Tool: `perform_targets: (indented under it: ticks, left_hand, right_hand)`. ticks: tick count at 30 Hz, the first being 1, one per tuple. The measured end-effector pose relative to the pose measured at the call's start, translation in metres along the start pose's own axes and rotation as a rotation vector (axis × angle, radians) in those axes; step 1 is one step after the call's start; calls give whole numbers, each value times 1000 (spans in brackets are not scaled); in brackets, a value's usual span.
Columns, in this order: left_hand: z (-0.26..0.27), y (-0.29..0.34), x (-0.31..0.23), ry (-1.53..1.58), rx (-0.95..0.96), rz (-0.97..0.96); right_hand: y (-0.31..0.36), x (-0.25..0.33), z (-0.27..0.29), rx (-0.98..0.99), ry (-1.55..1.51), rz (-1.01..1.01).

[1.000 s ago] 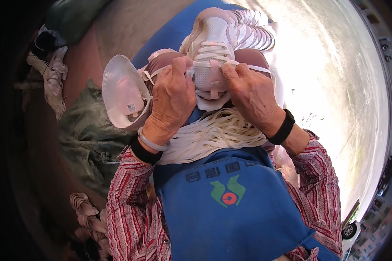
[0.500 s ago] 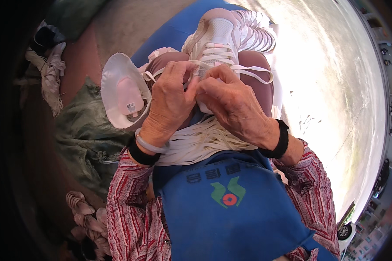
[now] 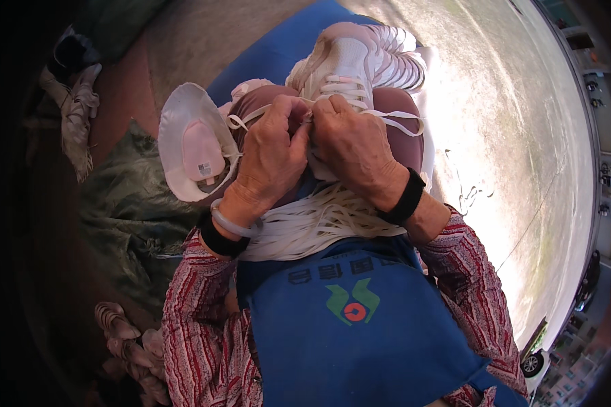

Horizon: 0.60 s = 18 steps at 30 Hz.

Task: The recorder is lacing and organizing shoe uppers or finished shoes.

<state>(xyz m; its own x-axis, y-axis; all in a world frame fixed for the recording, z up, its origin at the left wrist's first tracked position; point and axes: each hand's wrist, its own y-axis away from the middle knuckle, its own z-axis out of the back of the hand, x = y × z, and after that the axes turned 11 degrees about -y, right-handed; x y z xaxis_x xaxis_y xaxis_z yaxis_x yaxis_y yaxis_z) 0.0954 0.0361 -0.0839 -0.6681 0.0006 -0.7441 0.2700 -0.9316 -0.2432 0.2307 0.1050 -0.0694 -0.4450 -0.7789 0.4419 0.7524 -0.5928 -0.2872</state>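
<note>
A white and pale pink shoe upper [image 3: 350, 60] rests toe-away across my knees, partly laced with flat white shoelace [image 3: 344, 87]. My left hand [image 3: 270, 150] is closed, thumb and forefinger pinching at the lace by the shoe's near opening. Against it, my right hand [image 3: 354, 144] is closed too, its fingertips meeting the left ones on the lace; the exact pinch is partly hidden behind the knuckles. Slack lace loops out on both sides. Below the hands, a bundle of white laces [image 3: 319, 227] lies across my lap above a blue apron [image 3: 360, 339].
Left of my knee sits another white upper with a pink lining [image 3: 195, 146]. Stacked striped uppers [image 3: 400, 61] lie beyond the shoe. Dark green sheeting [image 3: 132, 210] and more uppers [image 3: 125, 336] are at the left. A parked vehicle's wheel [image 3: 533, 365] shows far right.
My right hand has turned and shifted slightly left and up, its fingers drawing in tighter toward the left fingertips. My left hand has barely moved.
</note>
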Motion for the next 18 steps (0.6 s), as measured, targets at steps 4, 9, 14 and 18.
perform_targets:
  ticks: [4,9,14,18]
  left_hand:
    - [5,12,-4,-79,-64,-89]
    - [25,16,-13,26,474,294]
    - [3,7,-30,606,594,568]
    - [-27,19,-29,493,817,83]
  right_hand:
    - [8,-11,24,114,-372,-33]
    - [31,-13,62,509,-1055,-126]
    - [48,-2,58,704,-1188,73]
    - [53,-4,66,816,-1125,159]
